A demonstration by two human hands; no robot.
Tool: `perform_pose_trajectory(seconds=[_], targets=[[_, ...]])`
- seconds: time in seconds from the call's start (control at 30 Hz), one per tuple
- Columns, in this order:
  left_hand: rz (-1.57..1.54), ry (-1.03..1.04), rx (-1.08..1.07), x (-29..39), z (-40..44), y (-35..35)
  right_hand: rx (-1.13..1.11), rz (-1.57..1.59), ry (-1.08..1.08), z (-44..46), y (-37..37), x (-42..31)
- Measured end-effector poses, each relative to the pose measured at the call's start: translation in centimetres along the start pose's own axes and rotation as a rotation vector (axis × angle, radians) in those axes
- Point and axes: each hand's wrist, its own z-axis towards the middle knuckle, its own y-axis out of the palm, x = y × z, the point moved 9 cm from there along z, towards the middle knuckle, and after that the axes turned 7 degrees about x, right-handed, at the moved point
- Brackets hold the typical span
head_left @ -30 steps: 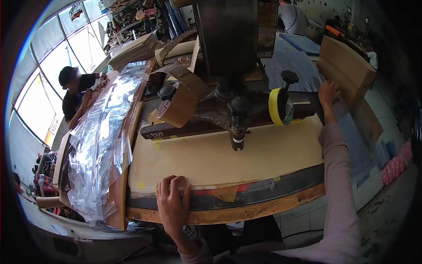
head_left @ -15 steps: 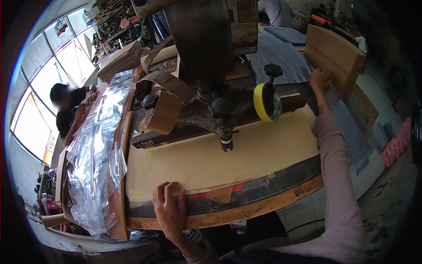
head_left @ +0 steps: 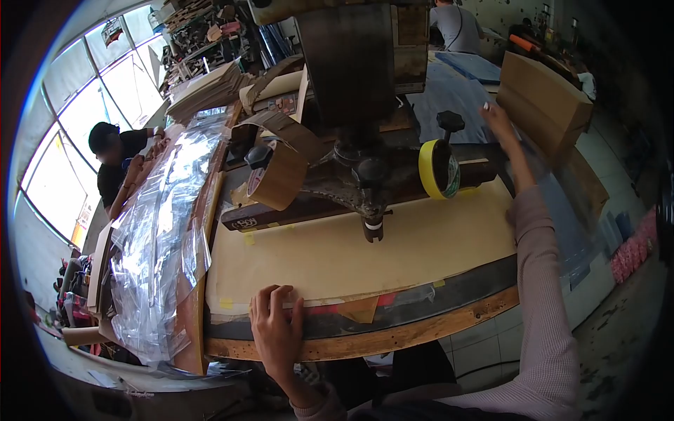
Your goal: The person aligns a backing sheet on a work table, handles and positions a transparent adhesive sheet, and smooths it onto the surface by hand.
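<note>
My left hand (head_left: 276, 326) rests at the front edge of a large cream paper sheet (head_left: 393, 252), fingers slightly bent and apart, with nothing in them. The sheet lies on a dark board with a wooden front edge (head_left: 414, 328), held with small bits of yellow tape. At the far right my right hand (head_left: 500, 125) is raised near the bluish plastic sheeting, its fingers closed. A small white spot shows at the fingertips; I cannot tell what it is. Between my hands a dark press head with a crossbar (head_left: 302, 210) stands over the sheet.
A roll of yellow tape (head_left: 430, 170) and a roll of brown tape (head_left: 279, 184) hang on the press knobs. Clear plastic film (head_left: 151, 259) covers the left table, where another person (head_left: 116, 161) works. A cardboard box (head_left: 544, 105) stands at right; another person (head_left: 455, 28) is behind.
My right hand has come away from beside the cardboard box, and the white spot now shows at its fingers. My left hand stays on the sheet's edge. The view has shifted slightly.
</note>
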Motion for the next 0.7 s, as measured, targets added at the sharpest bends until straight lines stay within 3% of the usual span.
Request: perform_pose_trajectory(seconds=[0.1, 0.17, 0.23, 0.3, 0.37, 0.47, 0.57, 0.7], targets=[[-0.001, 0.001, -0.004, 0.0, 0.0, 0.0, -0.190, 1.280, 0.121, -0.1, -1.8, -5.1], [0.002, 0.016, 0.001, 0.1, 0.0, -0.1, -0.062, 1.518, -0.036, 2.8, -6.9, -6.5], [-0.003, 0.030, 0.012, 0.0, 0.0, -0.2, 0.066, 1.668, -0.243, -0.4, -13.7, -13.3], [-0.013, 0.040, 0.018, 0.0, 0.0, -0.2, -0.514, 2.005, -0.641, -4.6, -18.7, -18.9], [-0.008, 0.060, 0.026, 0.1, 0.0, -0.3, -0.438, 1.916, -0.636, -9.0, -21.9, -21.6], [-0.002, 0.086, 0.039, 0.2, -0.1, -0.5, 0.016, 1.743, -0.788, -14.9, -26.2, -23.7], [-0.067, 0.101, 0.043, 0.6, -0.2, -0.6, 0.316, 1.524, -0.703, -22.3, -26.2, -29.4], [-0.429, 0.151, -0.082, 3.7, -1.6, -0.2, 0.038, 1.501, -0.637, -29.2, -24.3, -31.6]])
